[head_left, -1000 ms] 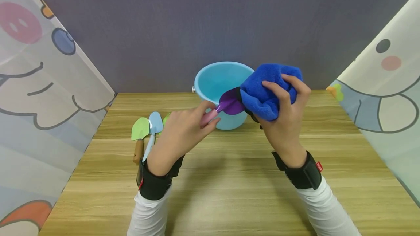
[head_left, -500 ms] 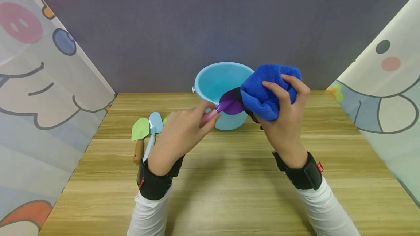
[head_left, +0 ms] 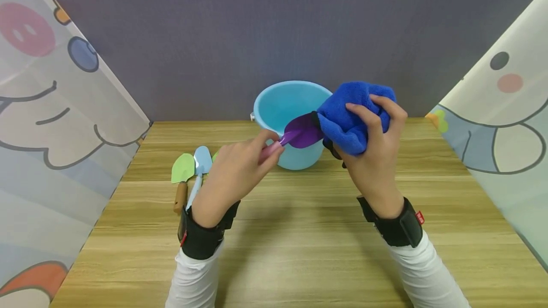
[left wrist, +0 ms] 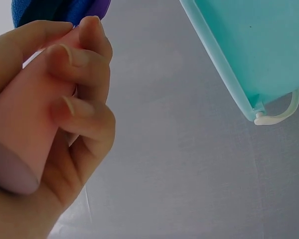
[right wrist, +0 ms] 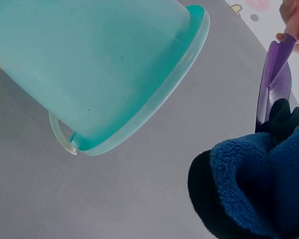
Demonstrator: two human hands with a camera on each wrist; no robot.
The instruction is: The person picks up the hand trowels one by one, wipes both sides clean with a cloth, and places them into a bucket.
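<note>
A wood-grained table [head_left: 445, 246] with a blue bucket [head_left: 299, 157] near its far edge.
The bucket stands upright; off to the left lie a brown-handled green trowel [head_left: 183, 168] and, just beside it, a pale-blue trowel [head_left: 203, 159], near a mostly hidden green thing [head_left: 215, 156].

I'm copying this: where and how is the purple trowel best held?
Probably by its rounded pink handle, coming from the left, as the left hand does: the handle points that way, while the far end of the purple blade meets the blue cloth in the right hand.
</note>
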